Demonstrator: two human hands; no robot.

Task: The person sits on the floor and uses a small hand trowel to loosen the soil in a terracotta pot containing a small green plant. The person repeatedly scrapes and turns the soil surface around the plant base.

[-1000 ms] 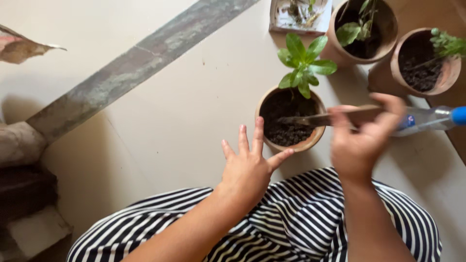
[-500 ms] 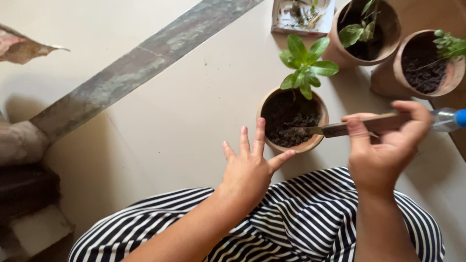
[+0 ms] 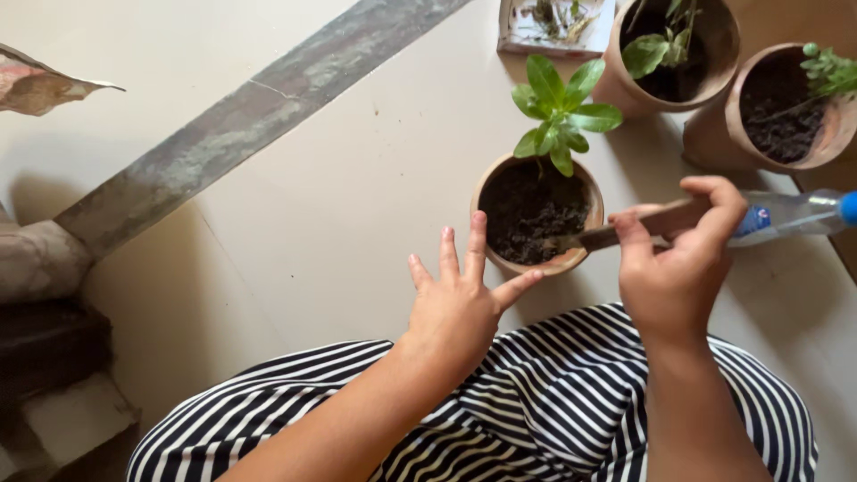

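A clay pot [image 3: 496,181] filled with dark soil stands on the pale floor just beyond my knees, with a small green plant [image 3: 559,111] growing at its far rim. My right hand [image 3: 674,268] grips the wooden handle of a knife [image 3: 607,235], and the blade's tip is pushed into the soil at the pot's near right side. My left hand [image 3: 460,299] hovers with fingers spread just in front of the pot's near left rim, holding nothing. A striped black-and-white cloth [image 3: 553,402] covers my lap.
Two more clay pots with plants [image 3: 671,45] [image 3: 777,112] stand at the back right, beside a small square tray [image 3: 555,22]. A clear plastic bottle with a blue cap [image 3: 794,214] lies right of my hand. A grey stone strip [image 3: 250,116] crosses the floor diagonally.
My right hand has moved down and right, drawing the knife so that its tip sits in the soil near the pot's right rim. My left hand has kept its spread pose.
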